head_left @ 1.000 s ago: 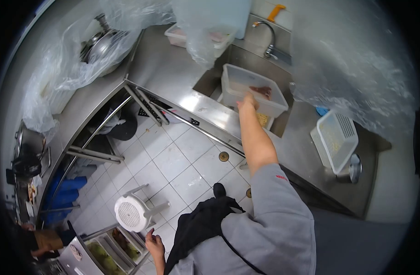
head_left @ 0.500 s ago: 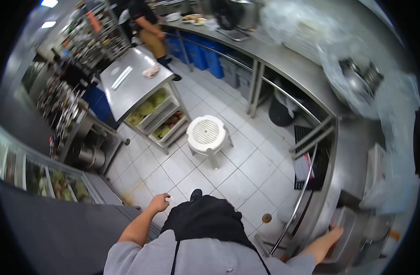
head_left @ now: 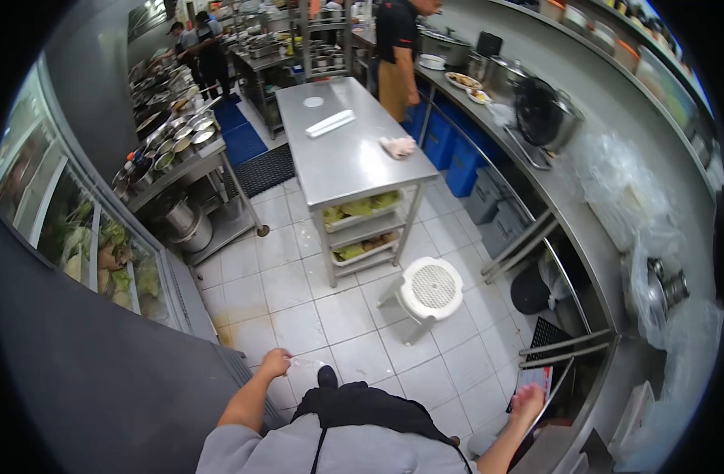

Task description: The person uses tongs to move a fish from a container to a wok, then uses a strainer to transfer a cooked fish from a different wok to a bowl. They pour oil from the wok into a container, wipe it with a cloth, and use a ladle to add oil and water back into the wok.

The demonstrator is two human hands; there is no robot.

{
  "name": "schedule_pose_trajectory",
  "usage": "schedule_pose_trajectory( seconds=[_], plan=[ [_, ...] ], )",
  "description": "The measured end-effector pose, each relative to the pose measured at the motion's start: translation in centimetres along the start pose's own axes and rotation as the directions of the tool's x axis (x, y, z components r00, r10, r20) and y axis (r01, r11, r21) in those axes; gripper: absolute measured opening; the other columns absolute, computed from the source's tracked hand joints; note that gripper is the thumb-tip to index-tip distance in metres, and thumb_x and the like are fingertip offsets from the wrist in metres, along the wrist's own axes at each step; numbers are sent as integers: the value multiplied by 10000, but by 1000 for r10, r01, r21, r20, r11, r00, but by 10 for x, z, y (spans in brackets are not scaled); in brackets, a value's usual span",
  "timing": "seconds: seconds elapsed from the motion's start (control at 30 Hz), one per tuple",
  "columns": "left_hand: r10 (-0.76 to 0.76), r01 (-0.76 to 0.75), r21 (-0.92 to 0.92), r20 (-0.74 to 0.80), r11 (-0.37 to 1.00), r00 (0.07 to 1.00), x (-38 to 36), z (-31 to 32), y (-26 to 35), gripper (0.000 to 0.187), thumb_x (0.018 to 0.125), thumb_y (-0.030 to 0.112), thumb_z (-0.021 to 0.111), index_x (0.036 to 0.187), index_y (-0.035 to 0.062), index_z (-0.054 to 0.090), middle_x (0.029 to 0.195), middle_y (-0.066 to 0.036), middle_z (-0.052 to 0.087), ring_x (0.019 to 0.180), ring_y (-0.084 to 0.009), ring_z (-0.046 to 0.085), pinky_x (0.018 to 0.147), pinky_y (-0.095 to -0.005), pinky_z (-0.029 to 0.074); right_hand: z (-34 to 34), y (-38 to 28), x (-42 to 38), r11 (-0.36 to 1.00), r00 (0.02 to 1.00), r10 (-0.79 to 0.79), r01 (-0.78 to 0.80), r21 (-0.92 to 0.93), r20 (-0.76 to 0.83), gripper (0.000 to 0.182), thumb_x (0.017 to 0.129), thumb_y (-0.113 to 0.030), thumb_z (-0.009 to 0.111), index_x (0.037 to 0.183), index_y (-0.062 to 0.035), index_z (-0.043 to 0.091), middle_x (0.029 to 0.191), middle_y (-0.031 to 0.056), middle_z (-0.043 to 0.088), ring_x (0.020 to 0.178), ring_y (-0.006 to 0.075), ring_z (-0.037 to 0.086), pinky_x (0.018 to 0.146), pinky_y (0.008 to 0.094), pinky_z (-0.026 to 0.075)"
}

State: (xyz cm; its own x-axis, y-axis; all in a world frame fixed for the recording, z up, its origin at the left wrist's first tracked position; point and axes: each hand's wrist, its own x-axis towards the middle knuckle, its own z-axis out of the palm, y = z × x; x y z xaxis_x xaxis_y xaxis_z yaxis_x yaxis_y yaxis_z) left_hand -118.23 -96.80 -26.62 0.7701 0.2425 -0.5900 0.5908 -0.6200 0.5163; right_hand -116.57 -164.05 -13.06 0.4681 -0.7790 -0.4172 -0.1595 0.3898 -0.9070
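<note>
My left hand [head_left: 273, 363] hangs low by my hip over the white tiled floor. Its fingers are curled on what looks like a small clear plastic piece [head_left: 305, 366]. My right hand [head_left: 527, 400] reaches out to the right with its fingers spread. It is empty and hovers at the front rail of the long steel counter [head_left: 571, 213]. My grey sleeves and black apron [head_left: 360, 407] fill the bottom of the view.
A white plastic stool [head_left: 431, 289] stands on the tiles ahead. Behind it is a steel table [head_left: 342, 162] with a cloth [head_left: 397, 146] and trays of greens below. A person in a tan apron [head_left: 396, 55] works at the counter. A glass-fronted cooler [head_left: 93, 245] lines the left.
The view has swung from the sink to the kitchen aisle. My right hand left the white tub in the sink and now hovers at the counter rail. My left hand stayed low.
</note>
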Motion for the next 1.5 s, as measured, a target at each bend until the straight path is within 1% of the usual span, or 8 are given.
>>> schedule_pose_trajectory(
  seconds=[0.13,0.23,0.6,0.67,0.73,1.1,1.43,1.5],
  plan=[
    [311,-312,22,-164,950,936,58,-36,22,424,685,80,620,1106,105,667,812,-147,683,780,-271,674,721,-376,537,136,54,-67,582,705,402,295,-758,584,354,841,-298,654,1103,-62,615,832,87,643,682,188,639,513,311,521],
    [413,-432,-148,-146,889,899,83,-62,54,443,690,33,595,1123,101,658,813,-131,648,764,-284,632,722,-378,518,212,79,-87,183,610,573,556,-811,548,418,839,-292,672,1160,-31,606,910,123,663,722,198,658,522,334,544],
    [179,-196,-163,-114,967,977,153,-172,17,409,754,36,513,1127,114,660,957,-174,680,920,-300,652,790,-395,511,484,69,-120,541,510,-137,757,-367,849,540,952,-368,515,626,42,648,524,98,594,503,167,580,508,298,446],
    [179,-192,-25,-273,981,945,176,-177,-46,403,733,44,551,1112,113,669,942,-174,687,858,-277,674,775,-380,523,556,66,-126,594,406,-203,775,-217,891,553,989,-350,486,598,22,608,551,90,594,513,139,560,503,268,436],
    [-257,225,-381,-35,897,966,158,-218,-60,403,707,36,579,1098,81,670,868,-194,682,728,-251,687,698,-356,541,635,79,-136,656,319,-235,749,-92,918,532,980,-335,505,603,26,605,531,90,580,522,137,564,500,267,435],
    [-510,190,-845,-111,501,853,215,-339,-124,383,858,11,489,1236,22,548,614,-82,547,518,-180,584,414,-312,443,935,120,-389,488,-393,-85,784,382,915,58,751,-9,598,746,-21,542,692,126,536,603,248,561,569,352,452],
    [328,-321,-330,-37,888,944,499,-493,15,385,838,91,554,1214,11,570,766,-33,613,661,-108,568,618,-273,479,963,136,-325,277,313,-254,930,-241,915,122,809,-58,594,915,-11,632,826,169,622,693,290,632,644,369,516],
    [366,-357,-274,-19,893,930,540,-522,67,413,796,178,604,1186,42,600,825,-135,657,752,-230,647,702,-344,502,965,132,-318,281,456,-299,882,-379,839,144,832,-109,625,923,1,631,845,156,638,686,257,626,637,352,508]
  ],
)
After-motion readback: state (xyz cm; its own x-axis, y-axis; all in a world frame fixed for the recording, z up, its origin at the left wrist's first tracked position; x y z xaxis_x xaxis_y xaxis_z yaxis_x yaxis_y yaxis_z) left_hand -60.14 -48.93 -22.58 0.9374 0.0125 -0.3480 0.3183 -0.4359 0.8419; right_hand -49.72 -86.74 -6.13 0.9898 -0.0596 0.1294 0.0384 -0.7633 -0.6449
